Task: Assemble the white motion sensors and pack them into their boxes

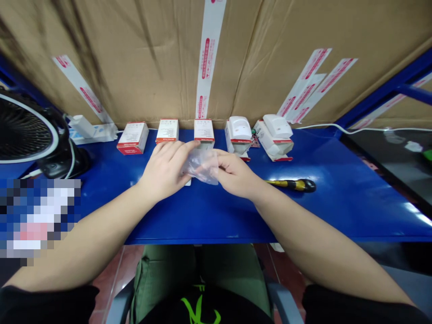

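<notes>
Between my two hands is a small clear plastic bag (204, 166), held above the blue table. My left hand (167, 168) grips the bag's left end, its fingers closed over it. On the other side my right hand (236, 173) pinches the bag's right edge. What the bag contains, if anything, I cannot make out. A bit of something white shows under my left hand. Just beyond my hands stand red-and-white boxes, one in the middle (204, 130) and one partly behind my left fingers (168, 129).
A screwdriver (293, 184) lies right of my right hand. White detectors (239, 128) (277, 126) rest on two opened boxes at the back right. Another box (133, 137) stands back left, near a black fan (30, 130). Cardboard (135, 58) lines the table's back.
</notes>
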`<action>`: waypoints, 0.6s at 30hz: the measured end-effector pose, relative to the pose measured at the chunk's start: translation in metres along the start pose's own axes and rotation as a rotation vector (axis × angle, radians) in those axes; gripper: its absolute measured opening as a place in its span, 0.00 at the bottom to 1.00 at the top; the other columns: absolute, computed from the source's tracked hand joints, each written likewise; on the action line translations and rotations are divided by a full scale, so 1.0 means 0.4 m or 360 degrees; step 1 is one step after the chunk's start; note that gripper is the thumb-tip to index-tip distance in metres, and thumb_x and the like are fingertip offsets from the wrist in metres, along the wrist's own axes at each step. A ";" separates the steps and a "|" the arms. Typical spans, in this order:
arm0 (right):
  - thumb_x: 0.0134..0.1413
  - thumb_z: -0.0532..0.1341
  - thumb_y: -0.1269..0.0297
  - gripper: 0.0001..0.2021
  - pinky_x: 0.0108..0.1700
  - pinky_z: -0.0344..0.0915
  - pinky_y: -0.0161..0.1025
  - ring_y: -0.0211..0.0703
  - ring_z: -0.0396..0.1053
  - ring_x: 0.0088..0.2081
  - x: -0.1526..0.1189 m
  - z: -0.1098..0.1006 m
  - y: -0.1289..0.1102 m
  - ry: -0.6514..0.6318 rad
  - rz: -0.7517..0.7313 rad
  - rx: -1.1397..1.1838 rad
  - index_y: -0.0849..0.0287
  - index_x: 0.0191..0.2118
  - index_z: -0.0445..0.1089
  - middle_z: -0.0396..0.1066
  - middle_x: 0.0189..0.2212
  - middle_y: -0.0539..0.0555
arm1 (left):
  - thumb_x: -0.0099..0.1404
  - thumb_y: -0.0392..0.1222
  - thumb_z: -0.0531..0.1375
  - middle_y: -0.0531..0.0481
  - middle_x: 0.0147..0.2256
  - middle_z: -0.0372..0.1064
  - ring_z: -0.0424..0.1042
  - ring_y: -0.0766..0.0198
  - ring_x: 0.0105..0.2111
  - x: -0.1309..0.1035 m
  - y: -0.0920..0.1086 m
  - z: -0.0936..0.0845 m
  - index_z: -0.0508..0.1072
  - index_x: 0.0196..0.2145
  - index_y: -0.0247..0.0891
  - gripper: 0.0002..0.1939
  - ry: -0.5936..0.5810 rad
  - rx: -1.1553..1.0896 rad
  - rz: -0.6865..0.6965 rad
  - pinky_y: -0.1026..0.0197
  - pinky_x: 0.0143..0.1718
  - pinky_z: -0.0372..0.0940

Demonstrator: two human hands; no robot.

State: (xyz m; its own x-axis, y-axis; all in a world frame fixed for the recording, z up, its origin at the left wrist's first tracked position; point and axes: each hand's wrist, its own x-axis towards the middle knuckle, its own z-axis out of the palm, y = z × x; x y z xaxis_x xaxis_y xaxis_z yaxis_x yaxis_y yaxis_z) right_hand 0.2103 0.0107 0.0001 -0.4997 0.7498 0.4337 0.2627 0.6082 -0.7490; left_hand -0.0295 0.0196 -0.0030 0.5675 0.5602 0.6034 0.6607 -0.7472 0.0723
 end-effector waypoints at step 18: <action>0.53 0.79 0.51 0.26 0.60 0.75 0.57 0.55 0.76 0.55 -0.005 0.016 0.012 0.0127 -0.0144 -0.0174 0.52 0.56 0.80 0.78 0.51 0.57 | 0.65 0.32 0.59 0.42 0.45 0.79 0.78 0.46 0.45 0.004 0.003 -0.009 0.71 0.65 0.41 0.30 0.0048 0.0165 0.0117 0.46 0.53 0.70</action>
State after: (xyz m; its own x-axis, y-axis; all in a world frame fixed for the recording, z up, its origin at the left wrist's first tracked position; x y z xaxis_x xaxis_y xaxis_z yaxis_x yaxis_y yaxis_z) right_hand 0.2073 0.0107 -0.0075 -0.4593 0.7062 0.5388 0.3099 0.6958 -0.6479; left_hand -0.0297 0.0183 0.0011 0.6020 0.4932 0.6280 0.6661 -0.7439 -0.0544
